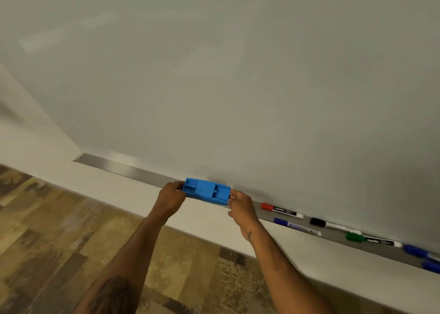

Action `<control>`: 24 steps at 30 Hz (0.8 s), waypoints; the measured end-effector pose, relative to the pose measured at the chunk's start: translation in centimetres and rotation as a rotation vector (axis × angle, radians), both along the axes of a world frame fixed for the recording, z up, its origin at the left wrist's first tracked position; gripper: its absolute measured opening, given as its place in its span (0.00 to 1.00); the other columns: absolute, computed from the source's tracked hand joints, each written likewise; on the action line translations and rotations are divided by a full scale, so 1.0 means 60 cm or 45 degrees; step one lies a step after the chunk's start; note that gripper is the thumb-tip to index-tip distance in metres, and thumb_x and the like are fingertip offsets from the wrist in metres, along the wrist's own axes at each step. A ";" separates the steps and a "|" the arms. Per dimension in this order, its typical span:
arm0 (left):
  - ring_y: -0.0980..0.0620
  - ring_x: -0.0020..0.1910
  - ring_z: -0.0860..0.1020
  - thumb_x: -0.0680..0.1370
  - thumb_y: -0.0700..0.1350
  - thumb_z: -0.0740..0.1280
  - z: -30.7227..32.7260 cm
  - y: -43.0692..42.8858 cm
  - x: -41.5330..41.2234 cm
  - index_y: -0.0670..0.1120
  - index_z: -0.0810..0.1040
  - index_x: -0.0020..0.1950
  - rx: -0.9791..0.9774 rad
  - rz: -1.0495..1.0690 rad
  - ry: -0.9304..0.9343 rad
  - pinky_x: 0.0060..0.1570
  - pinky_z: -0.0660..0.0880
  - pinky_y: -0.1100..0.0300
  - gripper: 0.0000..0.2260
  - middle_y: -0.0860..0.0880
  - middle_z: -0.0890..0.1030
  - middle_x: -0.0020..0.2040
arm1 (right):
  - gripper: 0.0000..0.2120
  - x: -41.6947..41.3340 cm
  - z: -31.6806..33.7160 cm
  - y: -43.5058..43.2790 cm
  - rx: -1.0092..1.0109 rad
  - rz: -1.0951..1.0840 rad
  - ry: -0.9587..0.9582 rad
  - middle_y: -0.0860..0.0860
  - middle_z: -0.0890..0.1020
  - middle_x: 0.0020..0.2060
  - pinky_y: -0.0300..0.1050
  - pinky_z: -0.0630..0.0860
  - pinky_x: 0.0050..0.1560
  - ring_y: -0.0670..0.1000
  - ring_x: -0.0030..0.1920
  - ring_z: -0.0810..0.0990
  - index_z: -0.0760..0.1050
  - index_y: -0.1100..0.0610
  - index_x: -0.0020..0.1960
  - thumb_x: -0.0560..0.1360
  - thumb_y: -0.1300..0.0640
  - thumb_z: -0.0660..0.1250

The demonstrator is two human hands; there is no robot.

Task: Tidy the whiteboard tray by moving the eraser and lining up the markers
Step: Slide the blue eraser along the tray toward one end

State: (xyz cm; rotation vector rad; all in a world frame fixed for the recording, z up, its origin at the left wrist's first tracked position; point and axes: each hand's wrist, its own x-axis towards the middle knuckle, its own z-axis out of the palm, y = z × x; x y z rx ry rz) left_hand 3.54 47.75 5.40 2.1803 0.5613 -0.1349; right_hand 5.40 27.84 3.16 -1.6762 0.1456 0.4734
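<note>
Eraser [206,191], blue and blocky, sits on the tray [133,169] against the foot of the whiteboard [238,87], about midway along the visible stretch of tray; both hands hold it by its short ends; the left hand [171,195] is at the eraser's 9 o'clock end with its fingers [179,185] curled onto that end; the right hand [241,206] is at the 3 o'clock end, its fingers [232,195] pinched together on the corner; whether the eraser is lifted or resting on the tray I cannot tell. Toward 4 o'clock from the eraser the markers lie scattered along the tray, not in one line: a red marker [281,210] nearest, close to the board; a blue marker [296,226] just below it toward the tray's front edge; a black marker [333,225] further on; a green marker [372,239] beyond that; two more blue caps [415,250] at the picture's right edge, partly cut off. Left of the eraser, toward 10 o'clock, the tray runs bare to its end; below the tray are a pale wall [119,194] and a wood-patterned floor [59,230].
</note>
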 end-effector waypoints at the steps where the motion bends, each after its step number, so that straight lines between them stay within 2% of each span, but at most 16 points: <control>1: 0.47 0.52 0.76 0.71 0.33 0.59 -0.009 0.022 0.012 0.44 0.76 0.65 -0.001 -0.001 -0.001 0.51 0.70 0.56 0.23 0.43 0.81 0.57 | 0.15 0.011 -0.009 0.023 0.001 0.012 0.014 0.43 0.79 0.44 0.49 0.77 0.56 0.43 0.46 0.77 0.74 0.44 0.47 0.79 0.62 0.55; 5: 0.45 0.47 0.77 0.72 0.33 0.58 -0.045 0.076 0.045 0.44 0.77 0.63 0.011 -0.019 0.039 0.47 0.70 0.55 0.22 0.43 0.82 0.49 | 0.13 0.045 -0.038 0.076 -0.016 0.039 0.065 0.46 0.80 0.44 0.52 0.77 0.58 0.47 0.47 0.78 0.76 0.49 0.50 0.79 0.62 0.55; 8: 0.44 0.48 0.77 0.73 0.33 0.58 -0.072 0.096 0.058 0.44 0.78 0.62 0.008 -0.032 0.064 0.47 0.70 0.55 0.20 0.44 0.80 0.46 | 0.13 0.062 -0.058 0.099 -0.046 0.051 0.085 0.50 0.80 0.47 0.54 0.77 0.58 0.49 0.48 0.78 0.78 0.53 0.54 0.79 0.62 0.55; 12: 0.46 0.51 0.75 0.73 0.32 0.57 -0.099 0.113 0.071 0.43 0.76 0.65 -0.008 -0.036 0.074 0.51 0.70 0.54 0.22 0.41 0.80 0.56 | 0.15 0.083 -0.095 0.124 -0.102 0.073 0.105 0.54 0.81 0.50 0.54 0.77 0.58 0.52 0.49 0.78 0.78 0.58 0.57 0.79 0.64 0.54; 15: 0.44 0.60 0.74 0.74 0.32 0.56 -0.112 0.122 0.081 0.42 0.73 0.68 -0.004 -0.022 0.074 0.59 0.70 0.51 0.23 0.41 0.77 0.64 | 0.16 0.097 -0.118 0.137 -0.126 0.090 0.117 0.56 0.81 0.52 0.49 0.77 0.51 0.54 0.51 0.78 0.77 0.60 0.59 0.78 0.67 0.54; 17: 0.41 0.63 0.73 0.74 0.31 0.55 -0.122 0.126 0.088 0.42 0.71 0.70 0.031 -0.053 0.106 0.62 0.69 0.50 0.24 0.40 0.76 0.66 | 0.17 0.104 -0.129 0.141 -0.162 0.092 0.128 0.55 0.80 0.49 0.45 0.73 0.47 0.53 0.49 0.77 0.76 0.62 0.59 0.77 0.69 0.54; 19: 0.40 0.61 0.74 0.75 0.31 0.55 -0.132 0.128 0.092 0.42 0.70 0.71 0.051 -0.083 0.145 0.61 0.71 0.48 0.24 0.38 0.76 0.65 | 0.17 0.109 -0.138 0.145 -0.200 0.096 0.136 0.55 0.78 0.46 0.45 0.72 0.44 0.53 0.46 0.76 0.76 0.63 0.58 0.76 0.70 0.54; 22: 0.42 0.50 0.75 0.74 0.31 0.54 -0.143 0.127 0.091 0.44 0.71 0.70 0.080 -0.168 0.157 0.50 0.73 0.51 0.25 0.38 0.78 0.58 | 0.16 0.111 -0.147 0.150 -0.217 0.105 0.148 0.55 0.77 0.45 0.43 0.70 0.38 0.52 0.44 0.74 0.76 0.64 0.57 0.75 0.69 0.54; 24: 0.40 0.52 0.76 0.74 0.31 0.54 -0.149 0.128 0.092 0.45 0.70 0.71 0.109 -0.217 0.153 0.51 0.72 0.50 0.26 0.38 0.78 0.59 | 0.17 0.110 -0.150 0.152 -0.204 0.084 0.156 0.56 0.76 0.45 0.39 0.68 0.34 0.52 0.44 0.73 0.76 0.65 0.58 0.75 0.70 0.53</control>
